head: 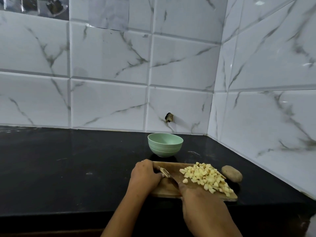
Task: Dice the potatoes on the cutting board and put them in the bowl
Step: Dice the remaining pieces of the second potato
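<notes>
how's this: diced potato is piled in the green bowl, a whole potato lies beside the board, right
No: the head view shows the diced potato piled on the cutting board, not in the green bowl. The whole potato does lie beside it.

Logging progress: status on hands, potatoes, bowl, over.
Left hand holds small pale potato piece; right hand grips dark kitchen knife. Pale yellow potato cubes piled on brown wooden cutting board; round pale green bowl looks empty. Whole brown potato beside board, uncut.

Wooden cutting board (164, 190): flat on black table (68, 168). Diced potato (206, 178): pale cubes heaped on board's right half. Whole potato (232, 173): unpeeled, on table just right of board. Green bowl (165, 144): upright, behind board.
</notes>
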